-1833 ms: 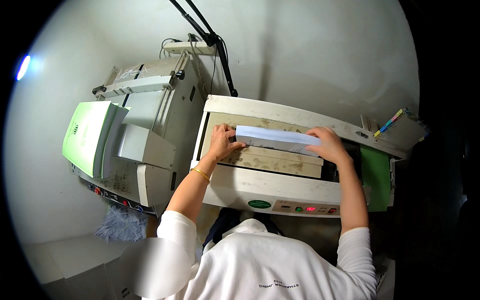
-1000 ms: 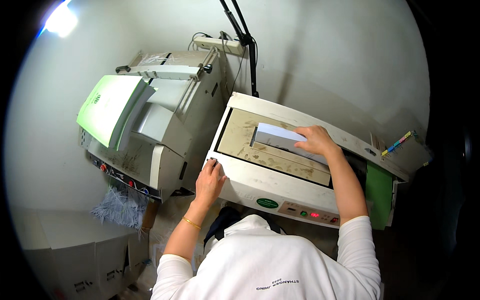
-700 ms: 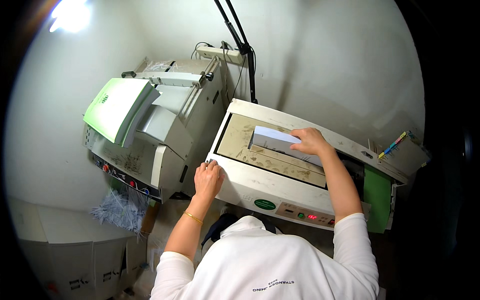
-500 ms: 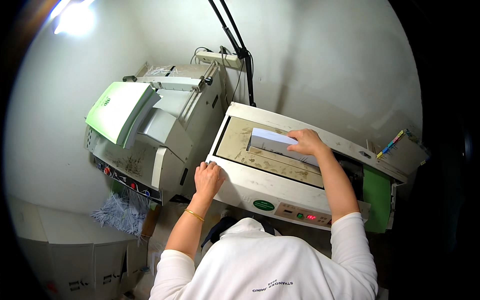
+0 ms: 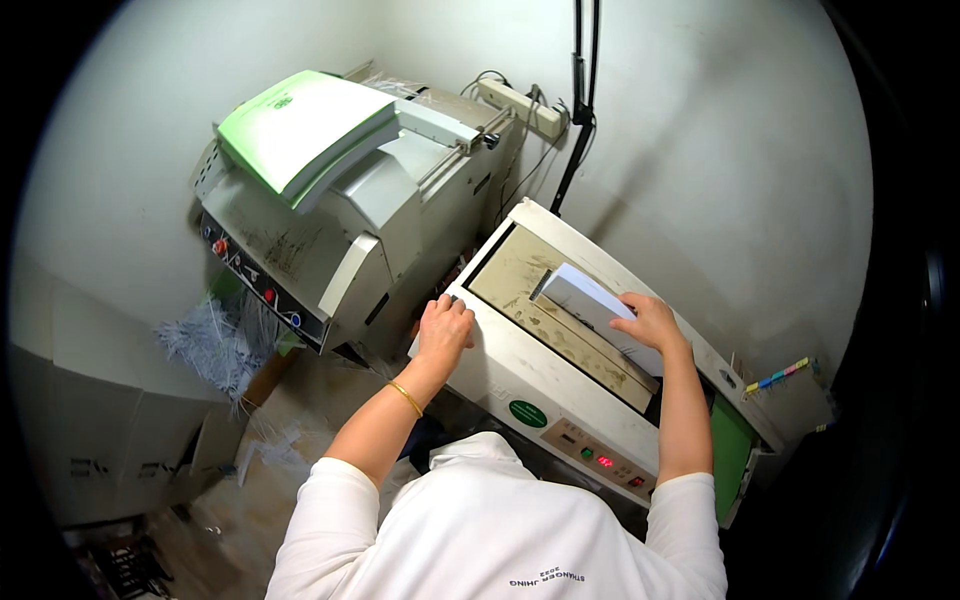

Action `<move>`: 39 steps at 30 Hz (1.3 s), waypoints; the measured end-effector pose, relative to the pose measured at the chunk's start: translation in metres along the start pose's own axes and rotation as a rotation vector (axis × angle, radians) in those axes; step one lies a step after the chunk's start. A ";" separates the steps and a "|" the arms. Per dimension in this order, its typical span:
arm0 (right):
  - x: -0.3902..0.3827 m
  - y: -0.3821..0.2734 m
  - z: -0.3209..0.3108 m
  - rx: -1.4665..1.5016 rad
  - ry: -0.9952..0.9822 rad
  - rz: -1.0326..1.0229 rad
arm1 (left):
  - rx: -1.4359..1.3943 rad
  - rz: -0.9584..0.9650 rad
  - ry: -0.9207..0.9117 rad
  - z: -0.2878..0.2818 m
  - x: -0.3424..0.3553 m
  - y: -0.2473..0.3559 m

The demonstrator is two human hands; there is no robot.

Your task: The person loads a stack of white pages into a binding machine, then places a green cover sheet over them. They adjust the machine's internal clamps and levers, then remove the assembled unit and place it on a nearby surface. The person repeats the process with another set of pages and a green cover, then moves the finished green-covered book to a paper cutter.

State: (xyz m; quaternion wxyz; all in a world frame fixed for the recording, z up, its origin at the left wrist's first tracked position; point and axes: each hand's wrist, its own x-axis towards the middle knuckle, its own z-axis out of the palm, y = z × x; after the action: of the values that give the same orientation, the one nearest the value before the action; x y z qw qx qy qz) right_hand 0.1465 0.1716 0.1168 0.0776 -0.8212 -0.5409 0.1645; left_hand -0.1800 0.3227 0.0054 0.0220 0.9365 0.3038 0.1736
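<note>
A long off-white binding machine (image 5: 497, 365) lies in front of me, its beige top plate (image 5: 500, 258) smeared with brown glue marks. A white book block (image 5: 590, 295) stands on edge in the slot along that plate. My right hand (image 5: 648, 325) pinches the block near its right end, thumb on the near face; the lower edge is hidden in the slot. My left hand (image 5: 446, 328) rests with curled fingers over the machine's left corner edge, where a small dark part shows by the fingertips. Red digits glow on the control panel (image 5: 597, 458) at the front.
To the left stands a grey machine (image 5: 400, 200) with a stack of green-covered books (image 5: 310, 130) on top. Paper shreds (image 5: 215, 340) heap below it. Against the wall are a power strip (image 5: 520, 105) and a black lamp arm (image 5: 578, 150). A green board (image 5: 730, 455) lies at the right end.
My view has turned, so the machines appear tilted and shifted. Both hands keep their places, the right on the book block and the left on the machine's corner.
</note>
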 end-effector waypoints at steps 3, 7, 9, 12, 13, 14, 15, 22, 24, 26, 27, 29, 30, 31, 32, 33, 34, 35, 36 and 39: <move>0.001 -0.002 0.000 0.029 -0.007 0.024 | -0.002 0.002 0.009 0.002 -0.001 0.000; 0.001 -0.003 0.001 0.081 -0.004 0.035 | 0.001 -0.023 -0.015 0.000 0.000 0.001; 0.001 0.000 0.002 0.100 0.001 0.034 | 0.012 -0.026 0.000 0.004 -0.001 0.001; 0.003 0.000 0.004 0.119 -0.001 0.042 | 0.026 -0.030 0.002 0.005 0.001 0.001; 0.002 -0.005 0.002 0.121 -0.003 0.046 | 0.030 -0.029 0.000 0.004 0.000 0.001; 0.002 -0.007 0.002 0.123 -0.005 0.049 | 0.029 -0.031 0.003 0.006 0.000 0.001; 0.002 -0.006 0.003 0.119 -0.002 0.037 | 0.028 -0.032 0.005 0.007 0.000 0.000; 0.003 0.000 0.005 0.103 0.042 0.003 | 0.004 -0.035 -0.022 0.007 0.001 0.000; 0.003 -0.005 0.007 0.072 0.078 0.012 | 0.009 -0.032 -0.017 0.009 0.001 -0.001; 0.003 -0.008 0.011 0.029 0.128 0.012 | 0.012 -0.026 0.015 0.011 0.000 -0.003; 0.003 -0.011 0.013 0.015 0.145 0.018 | 0.013 -0.021 0.046 0.012 -0.001 -0.003; 0.000 -0.014 0.015 -0.016 0.174 0.038 | 0.013 -0.012 0.072 0.010 0.000 -0.003; 0.001 -0.013 0.016 -0.016 0.181 0.032 | 0.018 -0.011 0.069 0.009 0.000 -0.004; 0.001 -0.012 0.017 -0.014 0.187 0.028 | 0.022 -0.008 0.063 0.007 0.000 -0.003; 0.000 -0.010 0.019 -0.011 0.193 0.024 | 0.021 -0.008 0.075 0.008 0.000 -0.003; 0.000 -0.010 0.020 -0.001 0.192 0.016 | 0.020 -0.007 0.086 0.009 -0.001 -0.004; 0.000 -0.009 0.020 0.011 0.194 0.009 | 0.021 -0.002 0.097 0.009 -0.001 -0.004; 0.001 -0.008 0.021 0.024 0.196 0.005 | 0.020 -0.005 0.101 0.010 -0.001 -0.004; 0.000 -0.008 0.021 0.041 0.172 0.012 | 0.019 -0.005 0.104 0.011 -0.001 -0.004; 0.001 -0.007 0.016 0.086 0.116 0.024 | -0.023 -0.037 0.048 0.018 -0.003 -0.007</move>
State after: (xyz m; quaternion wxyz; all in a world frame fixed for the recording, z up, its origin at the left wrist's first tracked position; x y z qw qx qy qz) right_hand 0.1354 0.1743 0.1034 0.1418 -0.8317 -0.5181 0.1407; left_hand -0.1802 0.3272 -0.0137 0.0286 0.9259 0.3197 0.1992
